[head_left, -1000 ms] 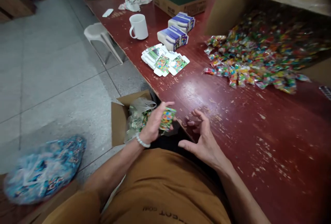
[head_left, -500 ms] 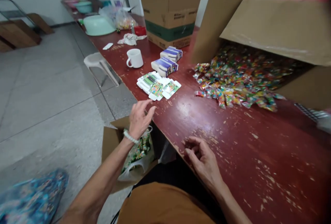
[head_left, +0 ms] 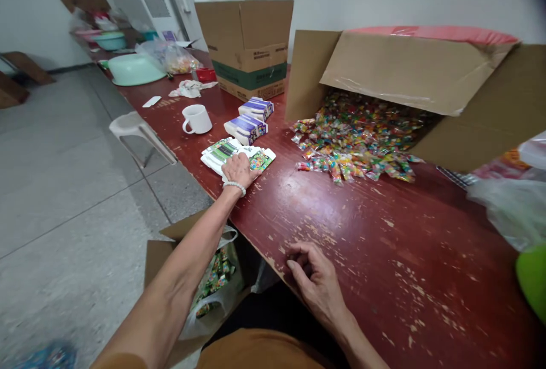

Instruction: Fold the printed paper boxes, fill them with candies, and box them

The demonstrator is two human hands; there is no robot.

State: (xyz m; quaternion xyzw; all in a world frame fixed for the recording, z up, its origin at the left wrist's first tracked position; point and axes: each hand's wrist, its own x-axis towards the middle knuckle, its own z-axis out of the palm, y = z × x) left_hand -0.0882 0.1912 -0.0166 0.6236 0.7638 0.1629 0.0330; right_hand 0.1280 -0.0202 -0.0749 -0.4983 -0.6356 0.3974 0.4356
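Observation:
My left hand [head_left: 239, 171], with a pale beaded bracelet at the wrist, reaches over the flattened printed candy boxes [head_left: 216, 153]. Its fingers bend down onto one of them and the thumb lies to the right; the fingertips are hidden. My right hand [head_left: 313, 278] rests by the table's near edge, fingers loosely curled and apart from the thumb, with nothing seen in it. Just beyond the flat boxes lie two purple-and-white bundles of folded cartons [head_left: 246, 129]. Small clear packets of colourful candy [head_left: 354, 153] spill onto the table to the right.
A large carton [head_left: 396, 73] lies on its side behind the packets. Another carton [head_left: 245, 45], a white mug [head_left: 198, 119] and a mint basin [head_left: 135, 69] stand on the worn red table [head_left: 362, 244]. Below the edge, an open box [head_left: 156, 255] holds a bag of green filled packets [head_left: 219, 272].
My left hand has moved forward from the table edge onto the flattened boxes. My right hand stays near the edge in much the same pose. The view has turned to the right.

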